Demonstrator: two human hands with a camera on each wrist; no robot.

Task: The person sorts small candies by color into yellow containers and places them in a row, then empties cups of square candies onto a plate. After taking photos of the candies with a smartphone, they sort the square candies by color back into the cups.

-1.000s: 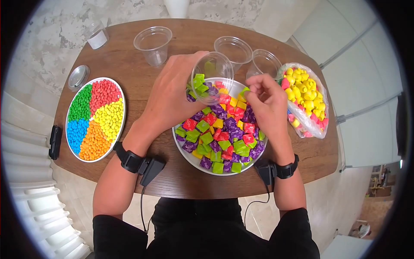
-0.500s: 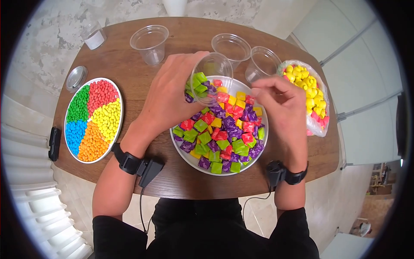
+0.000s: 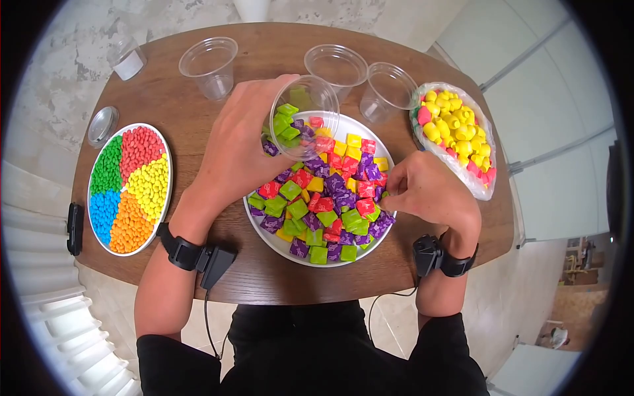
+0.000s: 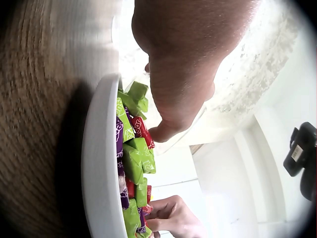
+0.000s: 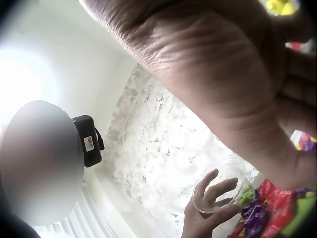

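Observation:
My left hand [image 3: 241, 142] grips a clear plastic cup [image 3: 304, 119], tilted over the far left part of a white plate [image 3: 254, 228] of wrapped candies; green candies show through the cup's wall. At the plate's right edge, my right hand [image 3: 432, 198] pinches at a green candy [image 3: 385, 195], mostly hidden by the fingertips. Red, yellow, purple and green candies [image 3: 340, 198] cover the plate. The left wrist view has my left hand [image 4: 181, 74] above the heap and my right hand [image 4: 176, 215] at its far side.
Three clear cups [image 3: 214, 69] stand along the table's back. A plate of sorted small candies [image 3: 168, 191] lies left, near a lid [image 3: 104, 125] and a jar [image 3: 127, 63]. At the right is a bag of yellow and pink pieces [image 3: 459, 132].
My right hand has moved away from beside the cup, down to the plate's right edge. A green candy it held near the cup is gone from there. My left hand still holds the cup.

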